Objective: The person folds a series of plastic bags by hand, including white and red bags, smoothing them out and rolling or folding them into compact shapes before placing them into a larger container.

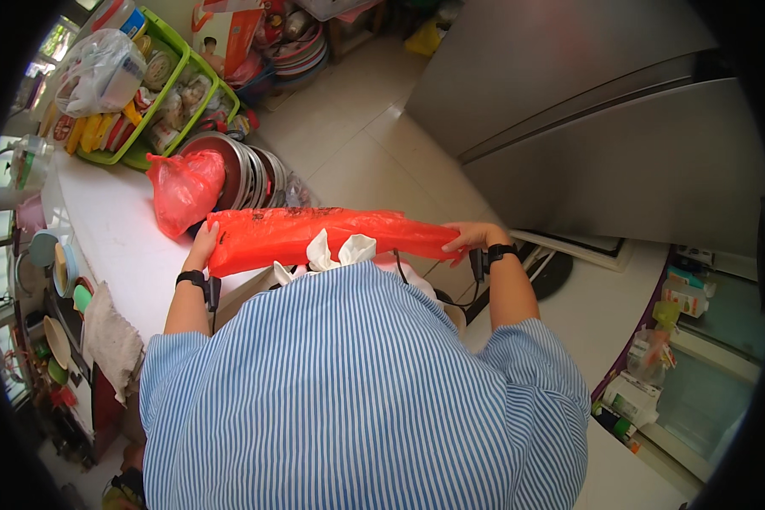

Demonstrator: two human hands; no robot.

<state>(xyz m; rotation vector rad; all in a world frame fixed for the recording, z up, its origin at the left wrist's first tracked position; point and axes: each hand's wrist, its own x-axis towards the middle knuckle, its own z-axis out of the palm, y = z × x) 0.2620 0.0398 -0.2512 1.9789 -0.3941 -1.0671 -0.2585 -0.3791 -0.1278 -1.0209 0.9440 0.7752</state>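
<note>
A red plastic bag, folded into a long strip and bearing dark print, is stretched sideways in front of my body. Its left end is gripped by my left hand, close to the edge of the white countertop. At the strip's other end, the fingers of my right hand pinch the plastic, over the floor. Just beyond my left hand, a filled, knotted red plastic bag rests against a stack of round metal lids or trays. A white cloth bow stands up below the strip.
Green plastic baskets with packaged items stand on the counter at the upper left. A grey cloth hangs at the counter's near left. A steel refrigerator fills the upper right. Bottles line a shelf at the right.
</note>
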